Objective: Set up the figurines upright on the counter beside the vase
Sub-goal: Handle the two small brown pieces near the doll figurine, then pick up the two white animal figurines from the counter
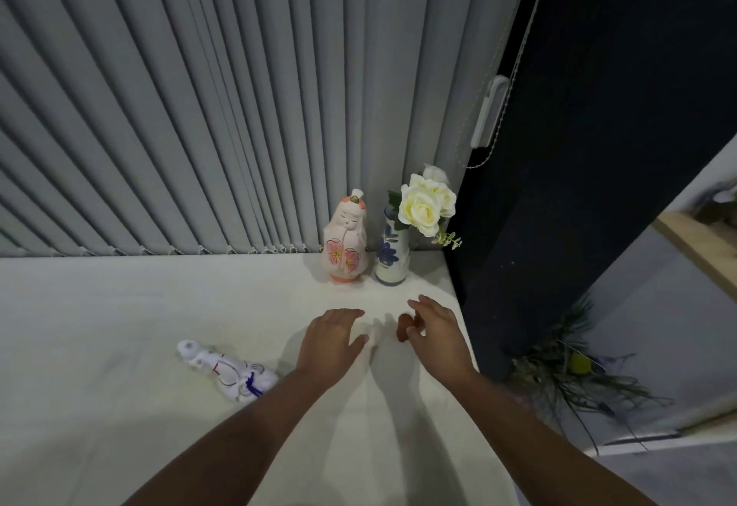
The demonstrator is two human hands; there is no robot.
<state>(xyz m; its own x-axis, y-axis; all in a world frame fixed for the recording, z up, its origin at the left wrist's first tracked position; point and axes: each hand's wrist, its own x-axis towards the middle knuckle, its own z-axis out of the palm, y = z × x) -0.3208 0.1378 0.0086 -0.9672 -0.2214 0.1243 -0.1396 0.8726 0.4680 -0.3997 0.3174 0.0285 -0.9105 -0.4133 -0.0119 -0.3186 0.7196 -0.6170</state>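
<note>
A pink and white doll figurine (345, 244) stands upright on the white counter (119, 326), just left of a blue-flowered vase (392, 260) holding white roses (426, 202). A white figurine with blue and red markings (227, 372) lies on its side on the counter, left of my arms. My left hand (331, 342) hovers palm down with its fingers apart and holds nothing. My right hand (436, 332) has its thumb and fingers around a small reddish-brown figurine (404, 326), which rests on the counter in front of the vase and is largely hidden by the fingers.
Grey vertical blinds (199, 127) hang close behind the counter. A dark wall panel (598, 146) borders the counter's right edge. Past that edge, lower down, a bunch of dried plants (566, 378) lies on the floor.
</note>
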